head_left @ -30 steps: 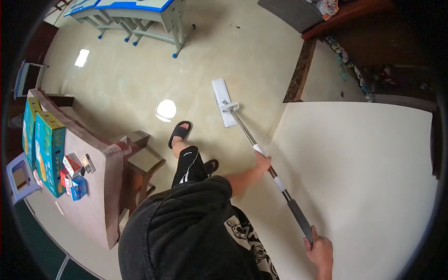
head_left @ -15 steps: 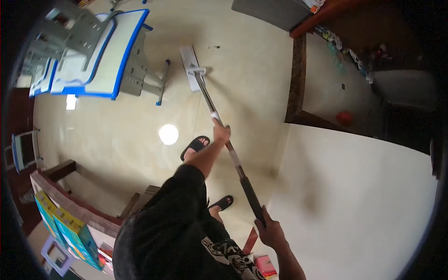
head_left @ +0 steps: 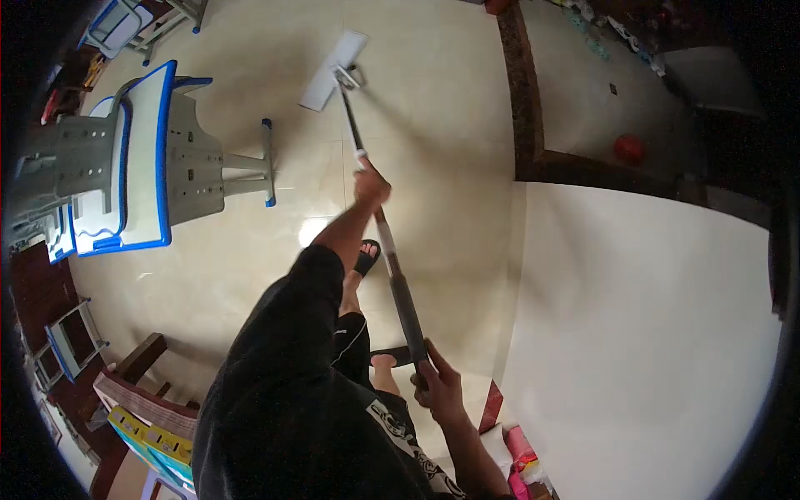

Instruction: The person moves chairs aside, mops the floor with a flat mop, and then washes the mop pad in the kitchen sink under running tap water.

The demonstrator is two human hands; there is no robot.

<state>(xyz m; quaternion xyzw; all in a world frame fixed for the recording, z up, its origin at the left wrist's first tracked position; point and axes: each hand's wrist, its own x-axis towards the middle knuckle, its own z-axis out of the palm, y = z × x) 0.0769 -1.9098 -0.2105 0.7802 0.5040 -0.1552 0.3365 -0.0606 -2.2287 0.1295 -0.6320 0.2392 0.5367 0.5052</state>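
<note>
So the flat mop (head_left: 384,235) runs through the middle of the view, and I'm giving clock directions from there. Its white mop head (head_left: 323,83) is at 11 o'clock, looks flat on the shiny floor (head_left: 442,125) and sits at a slant. The metal pole (head_left: 351,121) drops from it toward half past 5, ending in a dark grip (head_left: 406,312).

Left hand (head_left: 372,183) is wrapped tight around the pole, just below the white collar. Right hand (head_left: 437,385) is clamped on the bottom end of the grip, around half past 5. The two are well apart.

Between and just beside the pole you get feet in black sandals (head_left: 364,260). Over at 10 o'clock there's a table (head_left: 154,187) with a pale top and blue edging. A small stool (head_left: 75,337) is around half past 8, and teal-and-yellow boxes (head_left: 150,437) are at 8. Red ball (head_left: 629,148) at 2, beyond a dark floor border (head_left: 522,92). Big white surface (head_left: 633,333) at 4, pink packets (head_left: 522,454) at 5, partly cut off.
</note>
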